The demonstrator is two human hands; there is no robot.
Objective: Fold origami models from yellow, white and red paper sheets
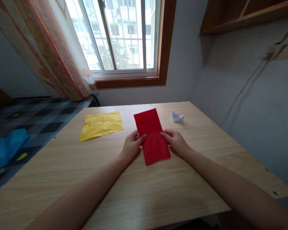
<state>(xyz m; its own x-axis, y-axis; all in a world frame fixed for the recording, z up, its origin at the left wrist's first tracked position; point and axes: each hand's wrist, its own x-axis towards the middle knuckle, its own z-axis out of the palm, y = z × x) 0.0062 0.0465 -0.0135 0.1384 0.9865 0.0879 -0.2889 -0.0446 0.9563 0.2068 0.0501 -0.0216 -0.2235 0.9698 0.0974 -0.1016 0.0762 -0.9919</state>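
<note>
I see a red paper, folded into a long strip, lying flat on the wooden table. My left hand meets the strip's left edge at mid-length and my right hand meets its right edge, fingertips pressing the sheet. Both hands' fingers look curled onto the paper, but whether they pinch an edge or only press down, I cannot tell. Left of the red paper lies a creased yellow sheet. Right of it, farther back, sits a small white paper boat. My forearms are cut off by the lower edge of the view.
</note>
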